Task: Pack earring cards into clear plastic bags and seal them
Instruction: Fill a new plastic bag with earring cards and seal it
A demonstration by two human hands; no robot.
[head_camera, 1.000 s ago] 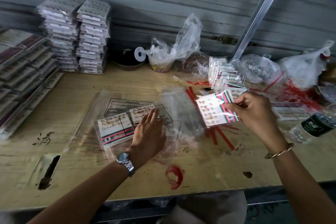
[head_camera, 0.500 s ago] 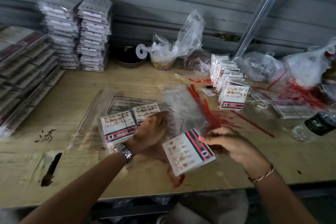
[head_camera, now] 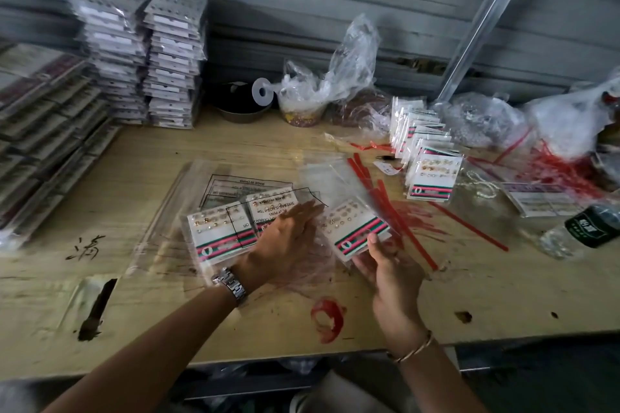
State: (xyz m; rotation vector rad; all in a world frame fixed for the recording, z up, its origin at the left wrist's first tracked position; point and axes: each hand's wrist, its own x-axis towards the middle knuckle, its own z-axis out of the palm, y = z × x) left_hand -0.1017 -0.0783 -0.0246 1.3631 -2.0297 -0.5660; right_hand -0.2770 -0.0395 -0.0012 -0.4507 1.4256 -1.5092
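Wristwatch on left wrist, bangle on right. Left hand lies flat with fingers straight on the clear plastic bag, which covers two earring cards on the wooden table. Right hand pinches a third earring card at its striped lower edge, thumb on top, just beside the left fingertips. Bag print, read upside down: "MADE IN CHINA", "THIS BAG IS NOT A TOY". Inked character on table, left. Beyond: red strips, row of bagged cards, two tall stacks by the wall
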